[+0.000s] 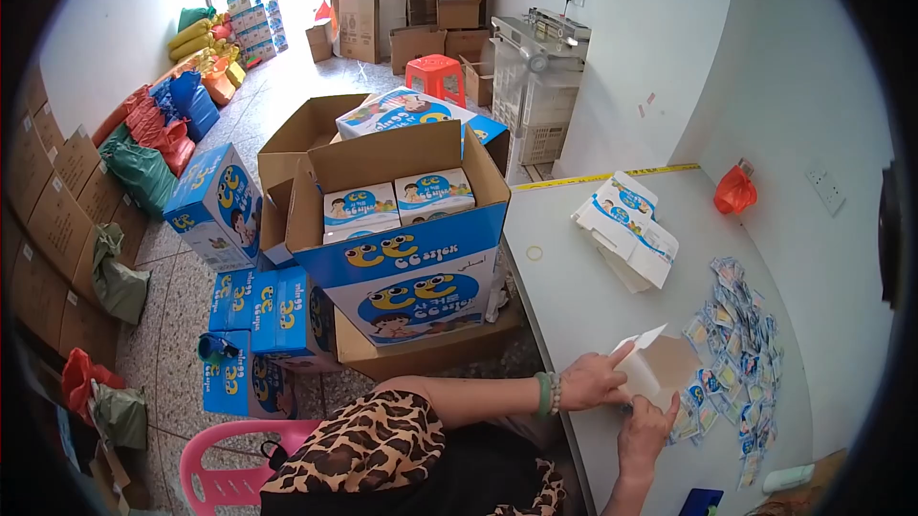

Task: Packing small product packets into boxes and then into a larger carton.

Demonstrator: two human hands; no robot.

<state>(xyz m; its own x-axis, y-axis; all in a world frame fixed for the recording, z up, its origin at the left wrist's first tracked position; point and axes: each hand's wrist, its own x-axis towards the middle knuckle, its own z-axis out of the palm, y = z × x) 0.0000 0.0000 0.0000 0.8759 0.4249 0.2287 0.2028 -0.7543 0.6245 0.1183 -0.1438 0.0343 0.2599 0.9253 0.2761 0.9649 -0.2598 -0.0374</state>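
On the grey-white table, a small carton (673,361) stands tilted between my hands, with its top open and its pale brown inside showing. My left hand (595,380), a beaded bracelet and a green bangle at its wrist, grips the carton's left side, its index finger stretched along a raised white flap. At the near edge, my right hand (648,432) pinches the carton's wall. Just right of the carton spreads a heap of small colourful sachets (734,363), some close to its rim. Further back lie several flattened white-and-blue cartons (626,219), stacked unevenly.
Left of the table, a large open shipping carton (406,263) holds small boxes (435,193). Blue cartons (253,310) and a pink chair (225,449) stand on the floor. The table bears a red bag (734,193), a rubber band (534,253) and a dark phone (701,503).
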